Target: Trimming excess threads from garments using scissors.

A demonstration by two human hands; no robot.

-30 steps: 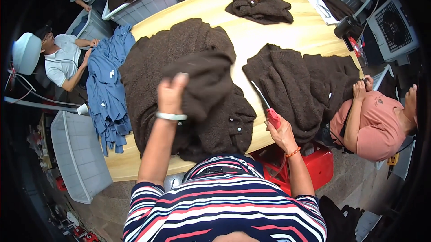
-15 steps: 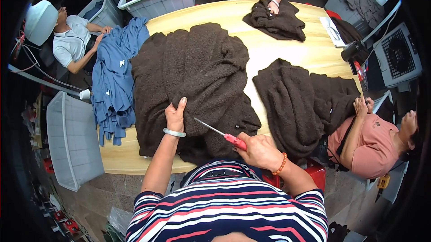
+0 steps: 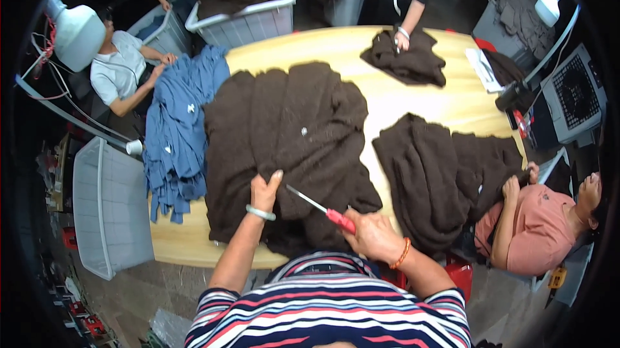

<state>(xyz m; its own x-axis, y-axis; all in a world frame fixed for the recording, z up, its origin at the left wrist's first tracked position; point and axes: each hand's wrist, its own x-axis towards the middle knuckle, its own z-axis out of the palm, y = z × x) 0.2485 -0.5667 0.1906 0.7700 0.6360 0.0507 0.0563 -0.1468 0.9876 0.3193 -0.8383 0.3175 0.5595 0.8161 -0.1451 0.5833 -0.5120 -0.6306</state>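
My left hand (image 3: 263, 194) is closed on a fold of dark brown fleecy cloth (image 3: 278, 109), its thumb up and its fingers partly hidden in the folds. This cloth lies in a large heap on the table in front of me. In my right hand (image 3: 374, 237) is a screwdriver-like tool (image 3: 339, 220) with a red handle and a thin metal shaft. Its shaft points up and left over the cloth, with the tip close to my left thumb. A small white spot (image 3: 304, 132) shows on top of the heap.
Blue garments (image 3: 177, 122) lie at the table's left edge, with a person in white beside them. A person in pink handles another brown heap (image 3: 426, 180) at right. Across the wooden table (image 3: 258, 44), a hand rests on brown cloth (image 3: 413, 64). A grey bin (image 3: 113, 209) stands left.
The whole view has shifted, so the table sits lower in the picture. A white spot now shows on the brown heap. My hands keep nearly the same hold on cloth and tool.
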